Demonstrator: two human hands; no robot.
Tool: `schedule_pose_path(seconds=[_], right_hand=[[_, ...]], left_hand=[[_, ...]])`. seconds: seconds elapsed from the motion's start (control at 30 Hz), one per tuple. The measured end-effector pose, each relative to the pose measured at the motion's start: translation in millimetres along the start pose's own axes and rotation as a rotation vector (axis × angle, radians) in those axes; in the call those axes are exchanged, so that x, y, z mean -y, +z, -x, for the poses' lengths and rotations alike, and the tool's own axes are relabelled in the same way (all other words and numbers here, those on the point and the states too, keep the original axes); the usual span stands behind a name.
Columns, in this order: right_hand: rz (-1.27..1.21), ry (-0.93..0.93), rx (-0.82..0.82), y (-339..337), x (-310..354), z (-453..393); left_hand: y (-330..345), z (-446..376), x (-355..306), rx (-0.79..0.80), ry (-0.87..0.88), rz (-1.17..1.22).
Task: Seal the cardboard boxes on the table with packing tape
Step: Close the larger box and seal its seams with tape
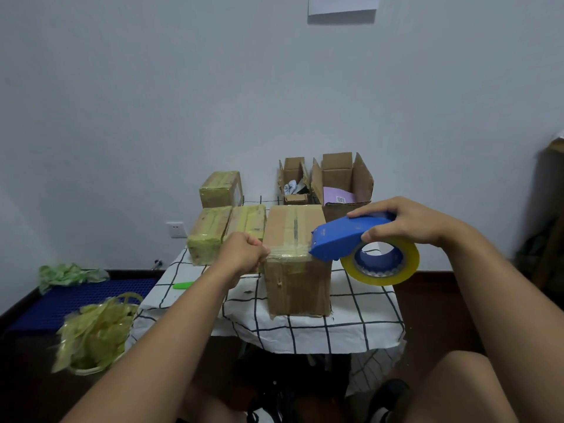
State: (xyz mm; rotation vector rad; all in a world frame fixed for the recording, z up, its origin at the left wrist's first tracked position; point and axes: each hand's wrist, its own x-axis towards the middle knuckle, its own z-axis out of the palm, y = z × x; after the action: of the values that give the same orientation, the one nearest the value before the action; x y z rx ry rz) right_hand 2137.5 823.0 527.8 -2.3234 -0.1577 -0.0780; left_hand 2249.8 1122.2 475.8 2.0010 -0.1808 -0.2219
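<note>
Head view, looking forward and down over a small tabletop (360,328) draped in a white cloth with a dark grid. Near centre stands a tall brown cardboard box (297,279), its top flaps closed, with a strip of clear yellowish tape (288,251) drawn across the near edge of its top. The right hand (406,222) grips a blue tape dispenser (348,236), fingers curled over its top and the thumb under it; the dispenser's front edge meets the box at its near right top corner, and the yellow roll of packing tape (381,261) hangs on the dispenser to the right of the box. The left hand (242,251) is closed in a fist against the box's near left top corner, at the free end of the tape strip; whether the fingers pinch the tape cannot be told. Left of this box lie three boxes already wrapped in yellowish tape: two side by side (210,235) (247,221) and a third (221,188) behind them, by the wall. At the far edge stand two open boxes with flaps raised: a small one (293,181) holding a white item, and a larger one (343,184) holding a lilac sheet. A green object (183,285) lies on the cloth's left edge. On the floor to the left sit a basket of crumpled used tape (94,334), a blue mat (82,296) and a green plastic bag (65,274).
</note>
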Motion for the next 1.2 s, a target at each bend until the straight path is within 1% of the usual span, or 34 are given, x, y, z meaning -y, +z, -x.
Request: schedule_pose_path(seconds=[0.13,0.33,0.47,0.5,0.53,0.57,0.6,0.67,0.7,0.73,0.77,0.8,0.87,0.97,1.03,1.1,1.2], right_hand=[[0.000,0.000,0.009,0.7,-1.8,-0.6],[-0.037,0.020,0.013,2.8,-7.7,3.9],[-0.035,0.025,0.016,3.9,-10.4,7.4],[-0.046,0.025,0.013,4.6,-11.2,7.9],[-0.056,0.025,0.009,5.5,-12.0,8.4],[-0.061,0.024,0.008,6.2,-12.9,8.6],[-0.063,0.024,0.007,6.9,-13.5,8.8],[-0.071,0.028,0.001,7.5,-14.1,9.4],[-0.077,0.030,-0.005,7.7,-14.6,9.9],[-0.083,0.033,-0.012,8.1,-15.1,10.7],[-0.087,0.036,-0.017,8.7,-16.0,11.5],[-0.089,0.038,-0.022,9.6,-16.9,12.2],[-0.094,0.042,-0.033,11.7,-17.7,13.9],[-0.094,0.041,-0.041,14.1,-16.0,15.5],[-0.082,0.035,-0.033,15.5,-12.3,15.2],[-0.074,0.025,-0.025,19.4,-8.4,13.3],[-0.070,0.010,-0.029,27.2,-5.5,11.0]], left_hand=[[-1.2,1.1,-0.1,0.019,-0.027,-0.007],[-8.4,7.6,-4.0,0.160,-0.163,0.001],[-17.4,8.2,-3.1,0.257,-0.269,-0.081],[-19.0,6.9,-1.3,0.258,-0.275,-0.108],[-18.7,4.4,1.2,0.229,-0.245,-0.157],[-16.4,2.7,3.5,0.168,-0.168,-0.224],[-12.4,2.1,5.8,0.086,-0.034,-0.308],[0.2,5.6,10.9,-0.076,0.347,-0.522],[7.3,11.7,12.6,-0.108,0.530,-0.624],[13.8,17.3,15.9,-0.097,0.673,-0.714],[19.6,21.4,20.4,-0.061,0.766,-0.791],[24.1,22.1,26.7,-0.030,0.813,-0.858],[27.3,17.7,37.7,-0.035,0.860,-0.946],[27.1,6.5,43.6,-0.128,1.003,-0.936],[25.0,1.2,43.1,-0.172,1.052,-0.947],[22.1,-1.4,44.4,-0.188,1.043,-0.958],[21.5,1.4,46.3,-0.187,0.921,-0.975]])
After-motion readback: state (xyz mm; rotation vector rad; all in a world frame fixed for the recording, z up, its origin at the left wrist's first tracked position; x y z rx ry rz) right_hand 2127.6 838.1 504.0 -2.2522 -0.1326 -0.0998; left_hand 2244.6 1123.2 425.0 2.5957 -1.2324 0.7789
